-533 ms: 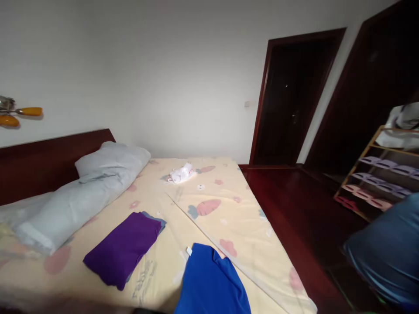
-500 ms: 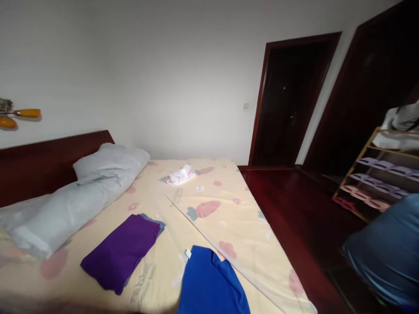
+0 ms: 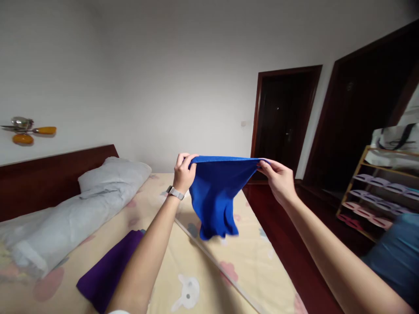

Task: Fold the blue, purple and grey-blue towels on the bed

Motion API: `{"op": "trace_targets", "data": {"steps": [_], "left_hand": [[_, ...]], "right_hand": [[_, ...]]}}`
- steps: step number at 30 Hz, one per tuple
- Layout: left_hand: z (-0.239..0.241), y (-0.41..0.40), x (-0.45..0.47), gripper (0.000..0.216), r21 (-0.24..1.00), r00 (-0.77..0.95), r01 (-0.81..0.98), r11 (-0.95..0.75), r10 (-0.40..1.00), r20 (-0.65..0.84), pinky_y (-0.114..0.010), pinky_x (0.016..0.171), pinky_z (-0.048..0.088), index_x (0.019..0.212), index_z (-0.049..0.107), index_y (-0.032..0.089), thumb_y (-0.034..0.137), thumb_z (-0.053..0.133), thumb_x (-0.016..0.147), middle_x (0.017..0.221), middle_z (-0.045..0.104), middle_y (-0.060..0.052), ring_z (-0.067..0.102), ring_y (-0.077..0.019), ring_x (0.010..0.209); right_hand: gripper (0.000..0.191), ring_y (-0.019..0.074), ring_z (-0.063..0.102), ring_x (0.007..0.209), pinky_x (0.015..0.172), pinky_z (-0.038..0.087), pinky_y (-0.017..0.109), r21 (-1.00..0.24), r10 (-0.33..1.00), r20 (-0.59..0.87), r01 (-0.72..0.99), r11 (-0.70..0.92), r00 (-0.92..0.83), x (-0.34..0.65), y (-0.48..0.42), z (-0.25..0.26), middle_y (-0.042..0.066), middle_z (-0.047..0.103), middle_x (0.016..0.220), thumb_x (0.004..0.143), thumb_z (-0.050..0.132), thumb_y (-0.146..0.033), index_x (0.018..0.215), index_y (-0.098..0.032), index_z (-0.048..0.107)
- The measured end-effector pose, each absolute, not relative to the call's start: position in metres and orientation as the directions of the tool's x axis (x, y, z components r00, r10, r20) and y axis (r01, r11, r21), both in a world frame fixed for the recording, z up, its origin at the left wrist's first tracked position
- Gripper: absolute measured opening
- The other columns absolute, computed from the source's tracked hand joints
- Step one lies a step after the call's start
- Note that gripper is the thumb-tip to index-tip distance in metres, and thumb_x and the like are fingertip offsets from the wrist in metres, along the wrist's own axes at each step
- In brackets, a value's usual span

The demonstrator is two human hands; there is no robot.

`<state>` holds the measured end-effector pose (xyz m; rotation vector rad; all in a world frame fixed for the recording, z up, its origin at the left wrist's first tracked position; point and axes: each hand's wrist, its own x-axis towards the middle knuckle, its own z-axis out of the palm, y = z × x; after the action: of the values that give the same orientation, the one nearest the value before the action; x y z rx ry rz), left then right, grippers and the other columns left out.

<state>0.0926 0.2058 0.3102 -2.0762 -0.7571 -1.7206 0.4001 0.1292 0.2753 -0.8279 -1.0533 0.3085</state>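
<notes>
A blue garment (image 3: 214, 196) hangs in the air over the bed, stretched by its top edge between both my hands. My left hand (image 3: 183, 172), with a watch on the wrist, pinches the left corner. My right hand (image 3: 277, 179) pinches the right corner. The cloth droops below them and its lower end is blurred. A folded purple garment (image 3: 106, 272) lies on the yellow patterned bedsheet (image 3: 209, 283) below my left forearm, partly hidden by it.
A light grey rolled duvet and pillow (image 3: 75, 209) lie along the dark wooden headboard (image 3: 49, 174). Dark doorways (image 3: 284, 117) stand at the back right. A wooden shoe rack (image 3: 382, 192) with slippers is at the right, with a blue-clad shape (image 3: 397, 253) in front.
Both my hands have come into view and lifted the blue garment off the bed, holding it spread in the air. The camera has tilted slightly.
</notes>
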Motion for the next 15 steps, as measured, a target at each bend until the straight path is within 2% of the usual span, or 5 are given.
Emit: {"op": "trace_targets", "data": {"steps": [3, 7, 10, 13, 15], "left_hand": [[0.292, 0.180, 0.085, 0.027, 0.053, 0.089, 0.611, -0.790, 0.135, 0.987, -0.034, 0.095, 0.055, 0.114, 0.073, 0.022, 0.018, 0.050, 0.101, 0.107, 0.059, -0.006, 0.065, -0.0175, 0.102], [0.208, 0.161, 0.079, 0.026, 0.171, 0.038, 0.610, -0.774, 0.245, 0.969, -0.033, 0.093, 0.058, 0.112, 0.074, 0.023, 0.020, 0.052, 0.100, 0.107, 0.062, -0.007, 0.067, -0.0180, 0.101], [0.112, 0.144, 0.075, 0.030, 0.311, 0.058, 0.597, -0.739, 0.426, 0.903, -0.033, 0.091, 0.060, 0.113, 0.075, 0.022, 0.018, 0.049, 0.097, 0.105, 0.066, -0.009, 0.070, -0.0199, 0.101], [0.002, 0.121, 0.069, 0.037, 0.492, 0.124, 0.585, -0.645, 0.671, 0.731, -0.037, 0.094, 0.062, 0.109, 0.077, 0.025, 0.021, 0.042, 0.095, 0.108, 0.071, -0.010, 0.074, -0.0238, 0.104], [-0.068, 0.107, 0.063, 0.040, 0.589, 0.149, 0.607, -0.533, 0.805, 0.574, -0.039, 0.098, 0.062, 0.109, 0.077, 0.033, 0.026, 0.041, 0.093, 0.113, 0.073, -0.008, 0.074, -0.0273, 0.111]], "right_hand": [[0.044, 0.0209, 0.074, 0.088, 0.091, 0.063, 0.042, -0.703, 0.546, 0.682, 0.234, 0.671, 0.486, 0.402, 0.099, 0.274, 0.006, 0.080, 0.101, 0.079, 0.078, -0.055, 0.105, -0.020, 0.079], [0.041, 0.0229, 0.074, 0.090, 0.088, 0.063, 0.040, -0.750, 0.627, 0.661, 0.392, 0.533, 0.413, 0.404, 0.064, 0.204, 0.006, 0.079, 0.100, 0.084, 0.071, -0.058, 0.105, -0.023, 0.079], [0.039, 0.0282, 0.074, 0.098, 0.095, 0.060, 0.044, -0.772, 0.718, 0.599, 0.496, 0.398, 0.356, 0.400, 0.046, 0.115, 0.008, 0.079, 0.102, 0.086, 0.065, -0.059, 0.098, -0.027, 0.081], [0.038, 0.0364, 0.076, 0.097, 0.088, 0.062, 0.051, -0.831, 0.795, 0.478, 0.485, 0.272, 0.373, 0.388, 0.033, 0.014, 0.009, 0.081, 0.096, 0.083, 0.061, -0.063, 0.089, -0.033, 0.083], [0.038, 0.0391, 0.077, 0.085, 0.081, 0.063, 0.054, -0.849, 0.843, 0.418, 0.476, 0.231, 0.337, 0.379, 0.028, -0.048, 0.006, 0.079, 0.081, 0.080, 0.055, -0.067, 0.080, -0.039, 0.082]]}}
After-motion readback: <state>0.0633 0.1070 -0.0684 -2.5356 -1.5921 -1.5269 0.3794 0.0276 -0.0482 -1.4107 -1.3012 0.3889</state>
